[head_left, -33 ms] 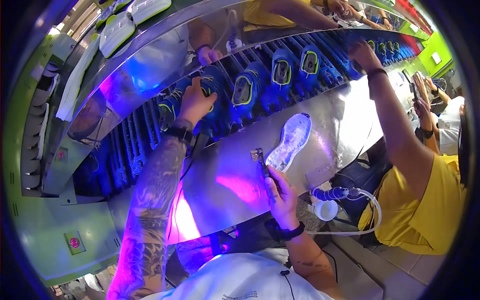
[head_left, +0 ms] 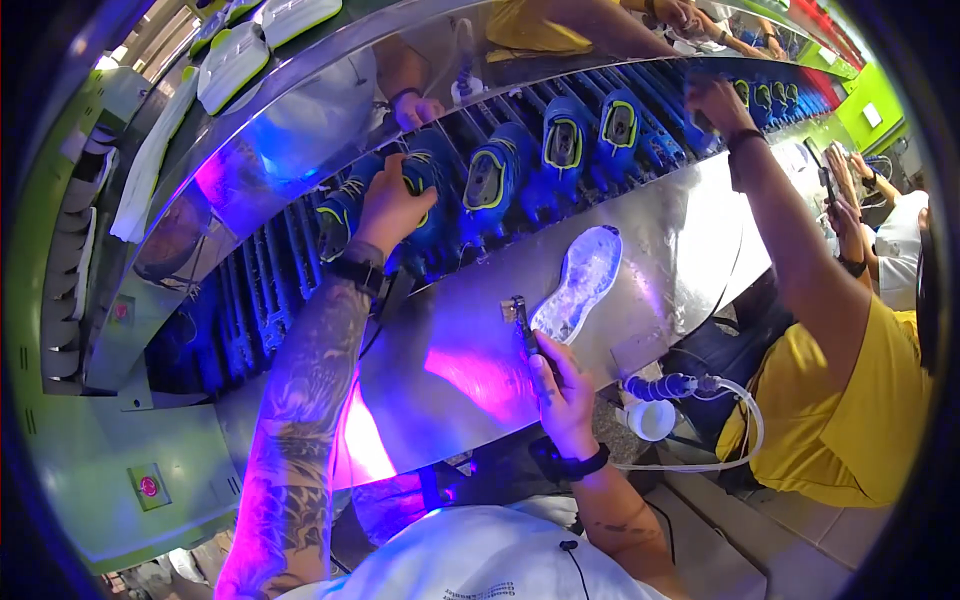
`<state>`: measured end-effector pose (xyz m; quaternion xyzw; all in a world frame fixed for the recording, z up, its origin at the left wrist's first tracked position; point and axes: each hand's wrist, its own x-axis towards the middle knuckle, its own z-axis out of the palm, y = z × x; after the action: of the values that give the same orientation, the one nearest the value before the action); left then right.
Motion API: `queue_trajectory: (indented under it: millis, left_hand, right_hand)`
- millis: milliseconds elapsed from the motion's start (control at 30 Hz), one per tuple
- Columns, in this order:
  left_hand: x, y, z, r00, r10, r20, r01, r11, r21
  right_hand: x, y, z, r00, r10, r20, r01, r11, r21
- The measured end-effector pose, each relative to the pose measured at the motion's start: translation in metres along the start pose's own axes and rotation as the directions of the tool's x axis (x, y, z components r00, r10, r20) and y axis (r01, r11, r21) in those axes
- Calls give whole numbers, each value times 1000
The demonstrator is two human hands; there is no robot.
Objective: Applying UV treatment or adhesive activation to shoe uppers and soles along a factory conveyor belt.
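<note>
My left hand (head_left: 393, 208) reaches up to the conveyor rack and grips a blue shoe (head_left: 428, 165) with a yellow-green collar edge. The hand covers part of that shoe. Low over the metal bench, my right hand (head_left: 568, 398) is closed round the dark handle of a small brush (head_left: 520, 322); its bristle end points away from me. Beside the brush, a pale shoe sole (head_left: 588, 275) lies on the bench, the end closest to me close to my right fingers.
More blue shoes (head_left: 487, 180) stand along the slatted conveyor (head_left: 270, 300). At right, a co-worker's hand (head_left: 722, 108) reaches the conveyor. Below the bench edge hang a hose (head_left: 745, 440) and a white cup (head_left: 652, 420). Pale soles (head_left: 233, 68) lie on the upper shelf.
The co-worker's hand and arm at right have shifted slightly to the left. My own hands, the brush and the sole look unmoved.
</note>
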<state>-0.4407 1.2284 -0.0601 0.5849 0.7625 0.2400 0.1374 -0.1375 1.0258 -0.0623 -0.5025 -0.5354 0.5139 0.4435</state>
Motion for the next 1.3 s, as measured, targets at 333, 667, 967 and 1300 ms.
queue_trajectory:
  millis: [333, 667, 967, 1300]
  left_hand:
    - [11, -32, -84, 977, -89, 193, 22, 946, 324]
    - [-189, -65, -133, 949, -292, 119, 180, 193, -965]
    - [-374, -42, -196, 954, 89, -285, -215, 868, -448]
    - [-404, -63, -247, 538, 666, -517, -604, 732, 316]
  right_hand:
    - [-1, 8, 8, 992, -92, -83, 94, 995, 27]
    - [-7, 8, 8, 998, 59, -15, -56, 986, 156]
    - [-60, -129, 110, 846, -388, 366, 488, 840, -237]
    - [-118, -157, 115, 806, -253, 536, 333, 941, -57]
